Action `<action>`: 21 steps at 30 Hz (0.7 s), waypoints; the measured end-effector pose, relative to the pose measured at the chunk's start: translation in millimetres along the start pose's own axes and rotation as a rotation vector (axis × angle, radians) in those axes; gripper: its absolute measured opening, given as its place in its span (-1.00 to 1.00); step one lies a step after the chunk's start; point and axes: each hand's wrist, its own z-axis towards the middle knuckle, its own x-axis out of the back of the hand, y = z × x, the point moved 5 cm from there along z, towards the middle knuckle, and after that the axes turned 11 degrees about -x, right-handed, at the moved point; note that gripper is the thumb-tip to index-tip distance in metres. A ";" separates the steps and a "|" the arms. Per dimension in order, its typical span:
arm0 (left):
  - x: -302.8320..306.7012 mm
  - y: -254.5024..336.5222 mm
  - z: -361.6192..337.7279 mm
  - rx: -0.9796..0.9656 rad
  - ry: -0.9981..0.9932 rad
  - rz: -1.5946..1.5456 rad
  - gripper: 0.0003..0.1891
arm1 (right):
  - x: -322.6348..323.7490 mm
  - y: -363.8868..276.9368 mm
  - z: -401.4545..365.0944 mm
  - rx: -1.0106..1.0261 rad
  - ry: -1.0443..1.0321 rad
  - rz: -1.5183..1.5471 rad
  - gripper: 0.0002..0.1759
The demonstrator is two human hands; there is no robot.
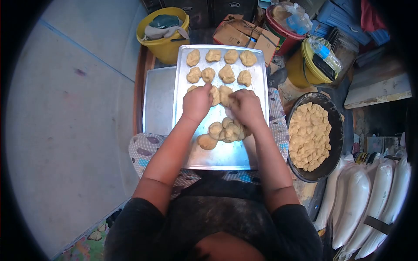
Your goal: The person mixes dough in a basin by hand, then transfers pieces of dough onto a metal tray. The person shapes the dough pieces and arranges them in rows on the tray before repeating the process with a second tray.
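Observation:
A metal baking tray (257, 158) rests across my lap. Rows of lumpy dough pieces (227, 74) sit on its far half. In the third row, my left hand (197, 103) is closed with its fingers curled against a dough piece (214, 95). My right hand (248, 108) is also closed, fingertips pressed to the neighbouring dough piece (224, 95). Both hands partly hide that row. Nearer to me lies a cluster of dough lumps (230, 130), with a rounder lump (207, 141) at its left end. My right wrist covers part of the cluster.
A black basin (338, 150) full of dough pieces stands at my right. Filled plastic bags (357, 200) stand below it. Another tray (157, 100) lies at left. Beyond are yellow buckets (167, 48), a cardboard box (235, 32) and a red bucket (287, 35).

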 end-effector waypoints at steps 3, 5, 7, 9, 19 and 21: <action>2.9 2.4 -1.2 -0.146 0.068 0.197 -0.78 | 2.8 -10.3 -7.8 0.204 0.225 -0.419 -0.61; 3.4 9.5 -8.8 -0.267 0.107 0.212 -0.76 | 5.9 6.5 -4.3 -0.014 0.032 -0.264 -0.66; 4.6 11.2 -8.3 -0.226 0.048 0.219 -0.72 | 24.5 8.6 0.3 -0.094 0.108 -0.168 -0.70; 1.9 11.3 -6.3 -0.182 -0.003 0.223 -0.68 | 33.8 16.3 4.3 -0.087 0.157 -0.217 -0.74; -45.3 34.7 19.4 -0.488 -0.233 0.018 -0.64 | 29.6 34.0 3.6 -0.231 0.098 -0.209 -0.71; -42.8 33.6 17.8 -0.509 -0.143 -0.025 -0.65 | 32.8 37.1 2.6 -0.260 0.183 -0.075 -0.68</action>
